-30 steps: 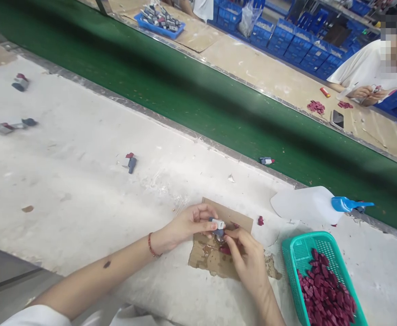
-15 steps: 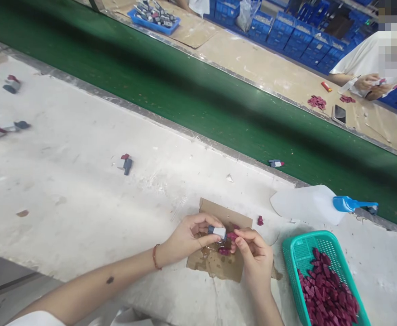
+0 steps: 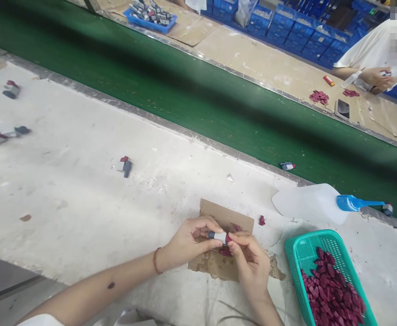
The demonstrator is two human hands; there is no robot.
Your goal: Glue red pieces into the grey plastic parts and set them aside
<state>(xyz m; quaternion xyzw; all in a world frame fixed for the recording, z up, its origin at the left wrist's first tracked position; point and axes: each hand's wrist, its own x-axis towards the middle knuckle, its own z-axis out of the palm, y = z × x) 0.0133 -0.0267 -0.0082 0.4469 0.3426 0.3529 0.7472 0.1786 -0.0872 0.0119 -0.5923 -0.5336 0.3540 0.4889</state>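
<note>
Between thumb and fingers, my left hand (image 3: 193, 237) grips a small grey-and-dark-blue plastic part (image 3: 219, 236). My right hand (image 3: 251, 258) pinches a small dark red piece (image 3: 228, 240) against the right end of that part; the two touch. Both hands are over a torn, stained piece of cardboard (image 3: 227, 213). More red pieces lie on the cardboard, partly hidden by my fingers. One loose red piece (image 3: 261, 220) rests on the table to the right of the cardboard.
A green basket (image 3: 290, 253) of red pieces stands at right, near a white bottle (image 3: 308, 203) with a blue nozzle (image 3: 349, 203). Beyond runs a green conveyor belt (image 3: 184, 95) carrying assembled parts (image 3: 287, 166). Another assembled part (image 3: 125, 166) lies left. Across, a person (image 3: 375, 54) handles something small.
My right hand has moved left, bringing the red piece against the grey-and-blue part, which is turned more level. The parts on the belt have shifted right.
</note>
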